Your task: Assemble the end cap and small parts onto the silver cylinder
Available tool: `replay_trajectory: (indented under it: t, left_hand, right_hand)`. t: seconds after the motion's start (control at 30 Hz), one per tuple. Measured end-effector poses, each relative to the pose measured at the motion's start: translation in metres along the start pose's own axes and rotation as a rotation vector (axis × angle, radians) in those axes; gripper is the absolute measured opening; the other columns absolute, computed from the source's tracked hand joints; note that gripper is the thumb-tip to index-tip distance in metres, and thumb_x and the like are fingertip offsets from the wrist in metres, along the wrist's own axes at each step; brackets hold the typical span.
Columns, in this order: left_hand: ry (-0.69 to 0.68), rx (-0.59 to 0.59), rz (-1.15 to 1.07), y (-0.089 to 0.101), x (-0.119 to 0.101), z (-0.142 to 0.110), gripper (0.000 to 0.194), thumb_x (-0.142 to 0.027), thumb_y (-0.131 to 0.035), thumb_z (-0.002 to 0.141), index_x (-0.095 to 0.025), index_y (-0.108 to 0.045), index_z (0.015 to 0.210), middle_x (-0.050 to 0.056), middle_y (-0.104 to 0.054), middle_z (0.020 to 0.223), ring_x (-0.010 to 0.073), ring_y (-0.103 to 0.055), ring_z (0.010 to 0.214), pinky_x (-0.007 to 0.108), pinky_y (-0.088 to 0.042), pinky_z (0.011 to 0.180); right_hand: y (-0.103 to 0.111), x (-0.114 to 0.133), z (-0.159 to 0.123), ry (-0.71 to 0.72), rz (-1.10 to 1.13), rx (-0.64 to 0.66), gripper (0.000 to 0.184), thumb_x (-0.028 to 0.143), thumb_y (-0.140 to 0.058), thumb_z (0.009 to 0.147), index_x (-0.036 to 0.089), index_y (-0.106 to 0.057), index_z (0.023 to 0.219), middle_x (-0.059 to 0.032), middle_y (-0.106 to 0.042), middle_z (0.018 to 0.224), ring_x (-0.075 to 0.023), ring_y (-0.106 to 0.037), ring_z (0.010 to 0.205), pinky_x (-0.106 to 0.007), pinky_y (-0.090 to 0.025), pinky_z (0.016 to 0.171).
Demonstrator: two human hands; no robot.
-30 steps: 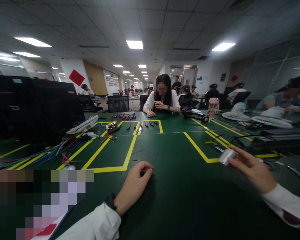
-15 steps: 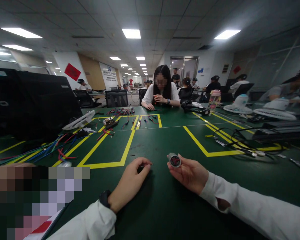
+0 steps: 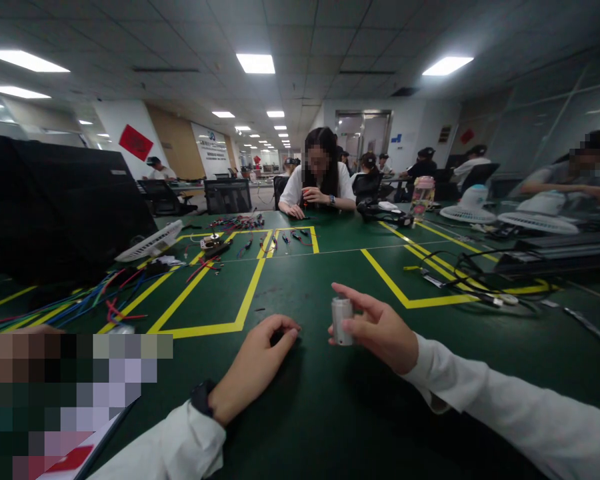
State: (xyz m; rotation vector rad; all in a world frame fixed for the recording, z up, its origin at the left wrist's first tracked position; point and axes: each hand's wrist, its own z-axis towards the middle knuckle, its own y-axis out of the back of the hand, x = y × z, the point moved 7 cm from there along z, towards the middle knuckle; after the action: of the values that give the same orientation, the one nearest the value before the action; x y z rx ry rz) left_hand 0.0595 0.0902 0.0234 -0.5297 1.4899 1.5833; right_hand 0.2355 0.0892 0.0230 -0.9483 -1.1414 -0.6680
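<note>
My right hand (image 3: 383, 330) holds a small silver-grey cylinder (image 3: 343, 320) between thumb and fingers, above the green table. The cylinder is nearly upright with its side facing me, and a small dark hole shows near its bottom. My index finger points out past its top. To the left, my left hand (image 3: 260, 357) rests on the table with its fingers curled in and the thumb close to them. What lies inside those fingers, if anything, is hidden. A dark band (image 3: 203, 397) circles my left wrist.
Colored wires (image 3: 80, 300) and a white fan grille (image 3: 150, 241) lie left, beside a large black case (image 3: 60, 200). Small wired parts (image 3: 245, 222) sit farther back. A co-worker (image 3: 320, 180) sits opposite. Black cables (image 3: 460, 277), a bottle (image 3: 423, 199) and white fans (image 3: 467, 205) are at right.
My right hand has turned the cylinder from its open end, dark and red inside, facing me to nearly upright, side-on. My index finger has lifted. The left hand stays curled on the table.
</note>
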Motion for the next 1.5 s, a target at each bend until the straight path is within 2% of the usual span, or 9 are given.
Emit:
replay_trajectory:
  t: [0.1,0.2,0.43,0.6,0.8,0.97,1.07,1.2,1.5]
  left_hand:
    - [-0.007,0.005,0.010,0.000,-0.002,-0.001,0.023,-0.035,-0.046,0.085,-0.019,-0.062,0.088,0.005,-0.065,0.089,0.0206,-0.058,0.086,0.032,-0.045,0.079]
    - [-0.026,0.001,0.020,0.000,-0.003,-0.002,0.022,-0.034,-0.046,0.085,-0.019,-0.062,0.089,0.005,-0.065,0.089,0.0204,-0.058,0.086,0.032,-0.045,0.078]
    - [-0.081,-0.009,0.056,-0.004,-0.007,-0.002,0.021,-0.032,-0.047,0.085,-0.019,-0.062,0.091,0.004,-0.065,0.091,0.0196,-0.058,0.086,0.031,-0.044,0.078]
    - [-0.091,0.001,0.065,-0.004,-0.009,-0.003,0.020,-0.031,-0.046,0.086,-0.020,-0.062,0.092,0.004,-0.064,0.092,0.0193,-0.058,0.087,0.031,-0.045,0.078]
    - [-0.101,-0.001,0.075,-0.005,-0.007,-0.004,0.021,-0.031,-0.046,0.087,-0.020,-0.061,0.097,0.005,-0.063,0.097,0.0195,-0.058,0.090,0.032,-0.045,0.081]
    - [-0.190,-0.093,0.075,-0.001,-0.018,-0.010,0.024,-0.031,-0.046,0.088,-0.022,-0.056,0.108,0.006,-0.060,0.107,0.0201,-0.056,0.099,0.034,-0.043,0.089]
    - [-0.289,-0.060,0.096,-0.008,-0.030,-0.015,0.026,-0.029,-0.046,0.088,-0.024,-0.056,0.111,0.007,-0.058,0.114,0.0215,-0.052,0.108,0.036,-0.040,0.095]
    - [-0.265,-0.033,0.069,-0.016,-0.031,-0.016,0.034,-0.029,-0.045,0.089,-0.024,-0.049,0.122,0.007,-0.057,0.120,0.0215,-0.052,0.109,0.036,-0.039,0.097]
    - [-0.301,-0.047,-0.012,-0.017,-0.042,-0.014,0.019,-0.027,-0.049,0.088,-0.023,-0.058,0.104,0.005,-0.062,0.103,0.0187,-0.056,0.097,0.032,-0.043,0.087]
  right_hand:
    - [-0.007,0.014,-0.007,0.180,-0.406,-0.020,0.052,0.023,-0.067,0.072,0.027,-0.052,0.122,-0.0028,-0.045,0.103,-0.0107,-0.054,0.088,-0.030,-0.050,0.077]
    - [-0.014,0.017,-0.015,0.248,-0.669,-0.064,0.046,0.025,-0.066,0.072,0.028,-0.056,0.117,-0.0034,-0.043,0.104,-0.0110,-0.051,0.089,-0.026,-0.049,0.075]
    - [-0.024,0.008,-0.013,0.356,-0.857,-0.122,0.050,0.036,-0.077,0.059,0.022,-0.054,0.100,-0.0038,-0.046,0.100,-0.0136,-0.049,0.087,-0.026,-0.048,0.070]
    - [-0.032,0.001,-0.004,0.379,-1.012,-0.080,0.050,0.033,-0.080,0.053,0.020,-0.053,0.093,-0.0021,-0.048,0.094,-0.0135,-0.046,0.083,-0.028,-0.043,0.071]
    - [-0.032,-0.003,-0.004,0.349,-1.026,-0.043,0.055,0.035,-0.080,0.052,0.019,-0.051,0.096,-0.0019,-0.049,0.095,-0.0138,-0.047,0.084,-0.028,-0.042,0.073]
    - [-0.028,-0.005,-0.008,0.363,-0.925,-0.090,0.066,0.029,-0.076,0.058,0.020,-0.042,0.114,-0.0022,-0.051,0.098,-0.0135,-0.050,0.087,-0.030,-0.043,0.079]
    - [-0.031,-0.001,-0.010,0.397,-0.868,-0.098,0.049,0.019,-0.065,0.067,0.019,-0.042,0.111,-0.0027,-0.053,0.097,-0.0125,-0.052,0.088,-0.029,-0.044,0.080]
    - [-0.034,0.005,-0.010,0.395,-0.836,-0.106,0.027,0.019,-0.055,0.076,0.018,-0.047,0.101,-0.0032,-0.056,0.095,-0.0110,-0.055,0.084,-0.027,-0.046,0.075]
    - [-0.029,-0.003,-0.006,0.366,-0.765,-0.111,0.035,0.017,-0.062,0.068,0.018,-0.042,0.097,-0.0008,-0.058,0.089,-0.0104,-0.057,0.079,-0.026,-0.047,0.071]
